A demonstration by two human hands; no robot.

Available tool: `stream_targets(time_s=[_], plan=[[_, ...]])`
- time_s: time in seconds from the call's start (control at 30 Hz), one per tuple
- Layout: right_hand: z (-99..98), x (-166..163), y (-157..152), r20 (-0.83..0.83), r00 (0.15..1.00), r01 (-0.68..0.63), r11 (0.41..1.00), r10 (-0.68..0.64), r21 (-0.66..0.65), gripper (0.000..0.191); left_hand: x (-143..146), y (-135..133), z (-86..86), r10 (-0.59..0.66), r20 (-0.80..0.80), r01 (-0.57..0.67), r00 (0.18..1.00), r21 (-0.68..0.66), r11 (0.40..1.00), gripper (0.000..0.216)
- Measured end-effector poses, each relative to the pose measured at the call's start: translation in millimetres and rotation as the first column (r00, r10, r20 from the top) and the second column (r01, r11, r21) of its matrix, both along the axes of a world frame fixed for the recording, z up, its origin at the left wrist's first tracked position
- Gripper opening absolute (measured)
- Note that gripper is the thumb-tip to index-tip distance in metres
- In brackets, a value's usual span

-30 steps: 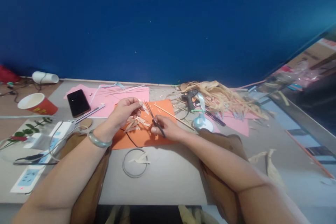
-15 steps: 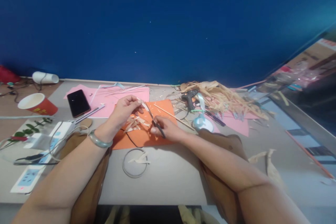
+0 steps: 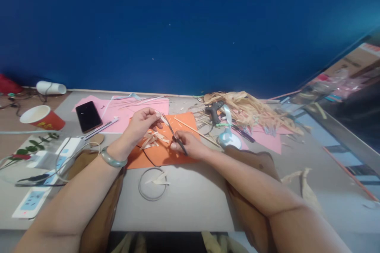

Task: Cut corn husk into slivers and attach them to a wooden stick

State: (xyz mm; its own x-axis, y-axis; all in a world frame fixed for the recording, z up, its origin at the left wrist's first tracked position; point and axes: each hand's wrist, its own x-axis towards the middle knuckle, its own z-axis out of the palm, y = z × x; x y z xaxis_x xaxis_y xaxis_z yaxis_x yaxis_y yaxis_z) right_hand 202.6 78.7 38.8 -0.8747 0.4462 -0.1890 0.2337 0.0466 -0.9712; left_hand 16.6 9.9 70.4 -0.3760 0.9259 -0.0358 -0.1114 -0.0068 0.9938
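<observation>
My left hand (image 3: 139, 125) pinches a small pale strip of dried leaf over an orange paper sheet (image 3: 154, 154). My right hand (image 3: 190, 145) is closed round the dark handles of small scissors (image 3: 175, 136), whose blades point up at the strip in the left fingers. A heap of cut pale strips (image 3: 152, 139) lies on the orange sheet just under the left hand. A thin wooden stick (image 3: 196, 130) lies across the sheet's far right corner. A green bangle (image 3: 111, 159) sits on my left wrist.
A wire ring (image 3: 152, 184) with a leaf scrap lies near the front edge. A black phone (image 3: 88, 116) rests on pink paper (image 3: 127, 108). A red paper cup (image 3: 41, 117), power strips (image 3: 44, 174), a glue gun (image 3: 214, 110), a ribbon roll (image 3: 228, 139) and a raffia pile (image 3: 252, 111) surround the work.
The scissor blades have closed together on the strip; a second ago they stood apart. My left hand has shifted slightly up and left. The arms otherwise stay put.
</observation>
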Motion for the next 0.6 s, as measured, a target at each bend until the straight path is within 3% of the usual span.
stream_targets(time_s=[0.6], plan=[[1.9, -0.3, -1.5, -0.011, 1.000, -0.016, 1.000, 0.016, 0.011, 0.046, 0.4, -1.8, 3.1, -0.007, -0.012, 0.007, 1.000, 0.000, 1.000, 0.028]])
